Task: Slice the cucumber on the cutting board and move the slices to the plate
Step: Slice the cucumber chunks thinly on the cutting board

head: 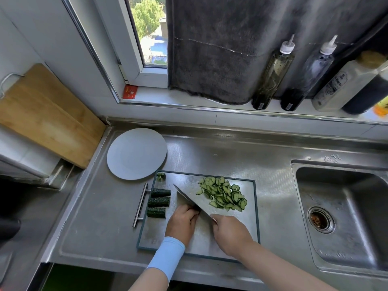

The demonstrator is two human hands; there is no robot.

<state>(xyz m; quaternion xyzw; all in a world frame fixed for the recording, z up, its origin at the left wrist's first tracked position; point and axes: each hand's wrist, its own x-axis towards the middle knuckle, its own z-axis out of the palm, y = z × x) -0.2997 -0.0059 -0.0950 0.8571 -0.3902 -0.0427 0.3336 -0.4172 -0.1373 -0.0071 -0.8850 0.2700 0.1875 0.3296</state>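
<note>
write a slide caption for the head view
Right hand holds a broad steel knife by the left hand; thin green cucumber slices heaped on the steel cutting board.

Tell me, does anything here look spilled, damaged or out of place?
Nothing is spilled or damaged. Reddish food scraps lie in the round steel sink drain; a green cucumber end sits at the far-left corner of the steel cutting board.
</note>
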